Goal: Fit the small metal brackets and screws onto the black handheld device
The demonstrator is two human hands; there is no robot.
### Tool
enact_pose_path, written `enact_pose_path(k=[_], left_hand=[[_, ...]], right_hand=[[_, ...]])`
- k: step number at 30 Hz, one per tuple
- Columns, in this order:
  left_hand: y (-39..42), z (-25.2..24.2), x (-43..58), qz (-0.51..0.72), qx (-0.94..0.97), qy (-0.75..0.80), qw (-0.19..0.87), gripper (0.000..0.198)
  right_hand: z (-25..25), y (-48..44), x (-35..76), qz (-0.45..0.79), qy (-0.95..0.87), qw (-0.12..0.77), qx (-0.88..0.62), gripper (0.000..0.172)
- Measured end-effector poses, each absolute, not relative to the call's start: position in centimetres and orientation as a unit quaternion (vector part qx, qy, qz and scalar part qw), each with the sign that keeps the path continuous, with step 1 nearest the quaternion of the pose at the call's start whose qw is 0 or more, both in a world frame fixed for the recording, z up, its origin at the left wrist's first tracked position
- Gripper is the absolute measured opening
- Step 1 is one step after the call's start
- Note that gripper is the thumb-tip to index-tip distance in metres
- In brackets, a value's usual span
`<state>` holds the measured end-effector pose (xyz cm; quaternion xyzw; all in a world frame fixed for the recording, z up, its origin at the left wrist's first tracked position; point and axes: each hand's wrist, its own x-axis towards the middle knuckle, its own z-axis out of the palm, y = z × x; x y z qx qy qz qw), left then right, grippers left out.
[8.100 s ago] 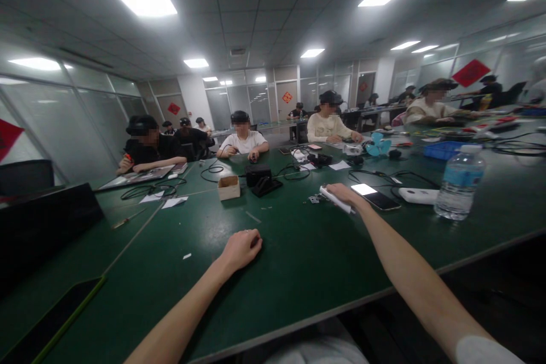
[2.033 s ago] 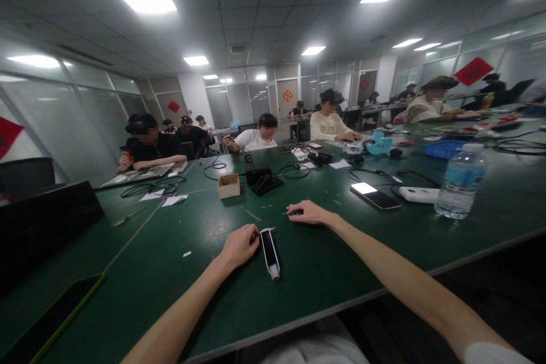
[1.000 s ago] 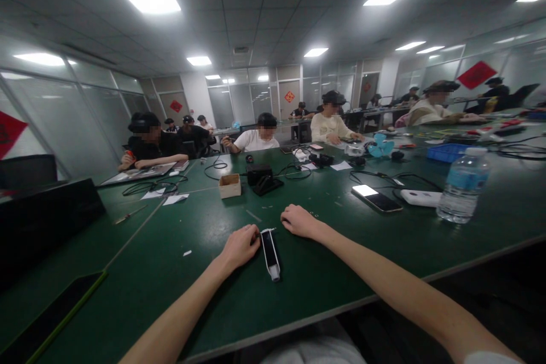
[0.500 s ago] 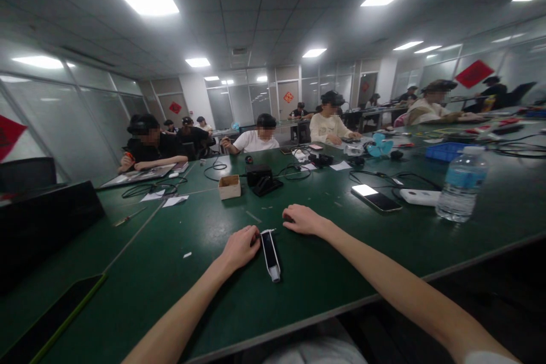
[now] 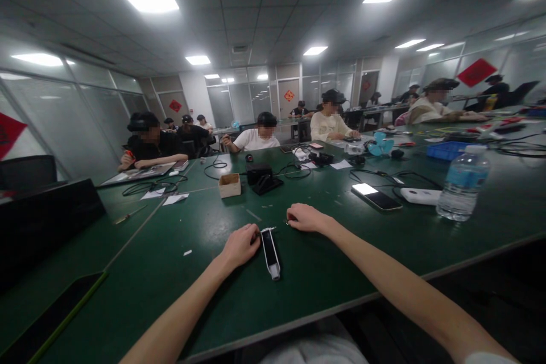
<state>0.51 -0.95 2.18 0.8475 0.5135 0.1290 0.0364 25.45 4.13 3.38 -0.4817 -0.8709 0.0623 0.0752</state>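
On the green table (image 5: 324,273) lies a slim white device (image 5: 270,253) with a long dark panel and a narrower end pointing toward me. A thin pin-like piece sticks out at its far end. My left hand (image 5: 242,244) rests along the device's left edge, its fingers curled and fingertips against or very near the far left corner; what they hold, if anything, is hidden. To the right, apart from the device, my right hand (image 5: 309,218) is closed in a pinch. A tiny dark, shiny piece (image 5: 286,221) shows at its fingertips, too small to name.
A small cardboard box (image 5: 229,185) and a black stand (image 5: 263,181) are beyond my hands. At right are a phone (image 5: 376,197), a white slab (image 5: 420,197), a water bottle (image 5: 463,185) and a blue tray (image 5: 446,151). Several people sit across the table.
My right hand has shifted slightly right, and the tiny shiny piece now shows at its fingertips. The left hand and the white device have hardly moved.
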Motion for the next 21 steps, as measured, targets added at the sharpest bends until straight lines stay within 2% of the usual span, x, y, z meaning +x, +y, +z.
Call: enact_pose_path(k=[5,11,21], left_hand=[[-1.03,2.26,0.48,0.127,0.845,0.517,0.043,0.017],[-0.94,2.12,0.54,0.129,0.849,0.511,0.037,0.016],[-0.97,2.16,0.61,0.132,0.848,0.512,0.041,0.015]], right_hand=[[3.39,4.37,26.10,0.079,-0.851,0.071,-0.514,0.038],[3.39,4.72,26.01,0.059,-0.856,0.054,-0.511,0.016],[3.57,4.37,25.67,0.040,-0.855,0.052,-0.514,0.014]])
